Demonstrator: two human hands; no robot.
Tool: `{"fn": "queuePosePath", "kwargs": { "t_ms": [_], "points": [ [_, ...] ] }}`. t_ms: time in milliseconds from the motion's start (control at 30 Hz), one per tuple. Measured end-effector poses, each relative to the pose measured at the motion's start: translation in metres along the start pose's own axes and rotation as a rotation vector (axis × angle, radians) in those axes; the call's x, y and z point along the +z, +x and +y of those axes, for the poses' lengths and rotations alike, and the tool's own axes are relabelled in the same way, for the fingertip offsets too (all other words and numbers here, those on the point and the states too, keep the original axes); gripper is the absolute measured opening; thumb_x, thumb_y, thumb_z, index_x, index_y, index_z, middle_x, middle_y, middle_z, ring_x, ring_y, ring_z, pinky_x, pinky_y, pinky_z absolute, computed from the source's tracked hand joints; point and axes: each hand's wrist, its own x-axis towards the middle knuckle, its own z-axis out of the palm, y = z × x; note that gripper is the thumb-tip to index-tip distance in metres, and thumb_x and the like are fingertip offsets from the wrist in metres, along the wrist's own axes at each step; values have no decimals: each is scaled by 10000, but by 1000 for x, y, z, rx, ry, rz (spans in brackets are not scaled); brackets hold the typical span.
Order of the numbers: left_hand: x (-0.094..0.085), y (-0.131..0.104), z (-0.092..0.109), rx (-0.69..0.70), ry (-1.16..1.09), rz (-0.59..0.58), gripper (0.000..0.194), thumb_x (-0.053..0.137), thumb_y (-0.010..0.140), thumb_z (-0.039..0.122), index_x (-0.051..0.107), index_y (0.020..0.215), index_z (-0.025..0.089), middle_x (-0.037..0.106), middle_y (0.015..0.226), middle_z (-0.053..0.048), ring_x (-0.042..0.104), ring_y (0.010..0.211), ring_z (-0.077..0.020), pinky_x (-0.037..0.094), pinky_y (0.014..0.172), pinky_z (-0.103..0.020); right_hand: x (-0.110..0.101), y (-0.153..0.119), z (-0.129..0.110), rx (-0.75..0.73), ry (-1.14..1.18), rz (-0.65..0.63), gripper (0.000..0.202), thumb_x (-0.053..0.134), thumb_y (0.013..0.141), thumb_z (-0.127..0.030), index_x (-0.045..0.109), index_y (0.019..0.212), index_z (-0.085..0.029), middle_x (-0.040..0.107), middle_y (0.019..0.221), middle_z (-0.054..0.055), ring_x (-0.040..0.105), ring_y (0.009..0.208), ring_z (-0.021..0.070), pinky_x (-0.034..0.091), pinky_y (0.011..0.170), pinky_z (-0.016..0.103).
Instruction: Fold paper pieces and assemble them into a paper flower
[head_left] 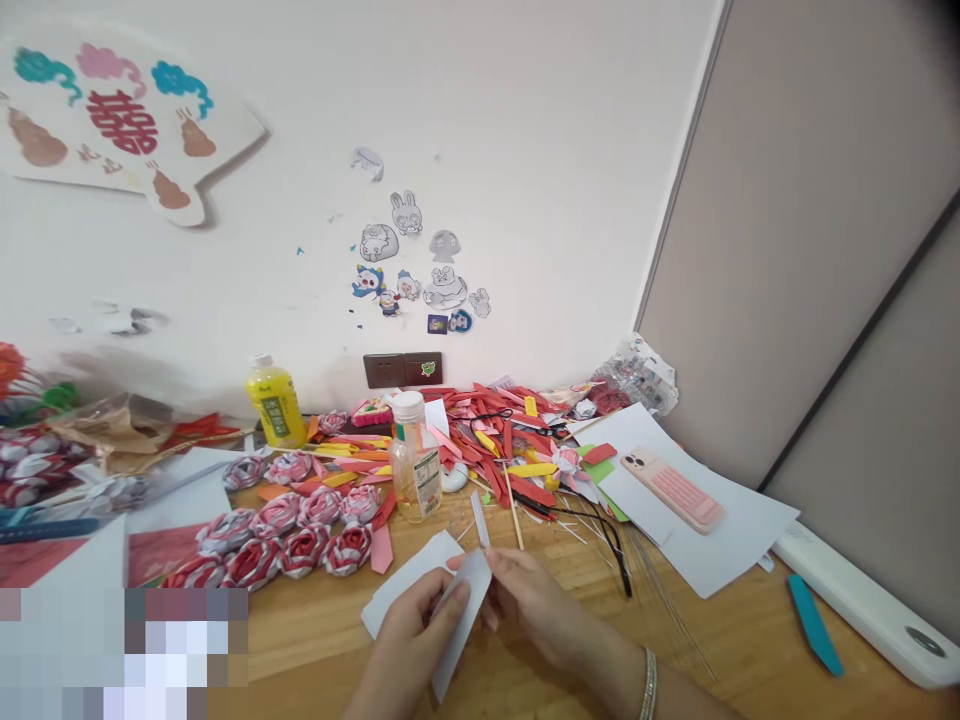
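A folded piece of white paper [466, 625] is between my two hands, above the wooden table's front part. My left hand [412, 630] is closed on it, with the thumb pressed along its face. The fingers of my right hand [536, 600] pinch its upper corner; a bracelet is on that wrist. More white paper [386, 597] lies flat on the table behind my left hand. Just beyond the fingertips is a narrow white strip [479, 518]; I cannot tell whether it joins the held paper. Near it lies a thin wooden stick [514, 512].
Red and white folded roses [304, 550] sit at left. Behind stand a clear bottle [416, 470] and a yellow drink bottle [275, 405]. Red, pink and yellow strips [495, 440] are heaped along the wall. At right, a phone [673, 490] lies on white sheets, near a teal cutter [815, 625].
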Motion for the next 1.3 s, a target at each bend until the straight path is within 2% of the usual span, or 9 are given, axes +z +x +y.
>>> {"fn": "queuePosePath", "kwargs": {
  "t_ms": [100, 333, 433, 533, 667, 800, 1000, 1133, 1300],
  "points": [
    [1, 0, -2, -56, -43, -9, 397, 459, 714, 557, 539, 636, 176, 469, 510, 42, 458, 447, -130, 355, 424, -232, -1, 0, 1, 1, 13, -2, 485, 385, 833, -541, 509, 611, -129, 453, 490, -17, 403, 461, 80, 284, 495, 213],
    [0, 0, -2, -44, -70, -44, 386, 486, 701, 554, 563, 642, 180, 547, 540, 20, 488, 465, -139, 367, 427, -231, -3, 3, 3, 46, 158, -56, 454, 401, 816, -550, 523, 681, -135, 476, 538, -7, 411, 463, 88, 322, 486, 219],
    [0, 0, 0, -23, -56, -44, 384, 479, 713, 542, 577, 654, 175, 560, 564, 8, 494, 502, -144, 371, 461, -234, -2, 2, 1, 39, 87, -62, 390, 480, 802, -494, 508, 654, -134, 455, 530, -19, 400, 465, 78, 322, 490, 208],
    [0, 1, 1, 11, -26, -35, 391, 476, 712, 544, 579, 649, 173, 561, 584, 1, 492, 544, -153, 374, 504, -242, -1, 0, -3, 31, 5, -36, 400, 496, 789, -507, 513, 657, -129, 455, 552, -19, 400, 483, 73, 320, 490, 199],
    [0, 3, -3, 19, 54, 63, 377, 480, 710, 535, 538, 594, 181, 480, 533, 30, 451, 538, -147, 352, 509, -244, 0, 0, -8, 16, -124, 22, 409, 519, 772, -506, 514, 624, -124, 458, 559, -16, 403, 483, 69, 317, 478, 191],
    [0, 4, -7, 25, 54, 106, 364, 490, 700, 528, 504, 576, 187, 439, 532, 46, 429, 533, -139, 350, 511, -242, 1, 0, -13, -12, -224, 32, 442, 497, 770, -535, 518, 613, -123, 445, 548, -25, 400, 487, 66, 316, 478, 187],
    [-6, 6, -1, 10, 17, 138, 327, 505, 692, 500, 549, 645, 180, 543, 596, 18, 499, 587, -168, 398, 559, -254, 0, 1, -14, -56, -291, 23, 418, 501, 772, -519, 587, 712, -114, 480, 603, -15, 413, 522, 72, 328, 503, 196],
    [-26, 8, 9, 37, -68, 316, 319, 553, 638, 485, 571, 707, 174, 603, 642, -1, 553, 658, -205, 438, 611, -281, -8, 5, -12, -20, -350, 97, 377, 542, 749, -482, 630, 848, -128, 502, 613, -10, 454, 550, 95, 348, 500, 203],
    [-60, 12, 19, 78, -81, 565, 303, 541, 659, 483, 553, 705, 184, 547, 528, 38, 516, 510, -156, 409, 480, -242, -19, 10, -12, -12, -463, 217, 285, 539, 749, -397, 642, 782, -134, 496, 573, -17, 448, 528, 100, 339, 502, 215]
  ]
}}
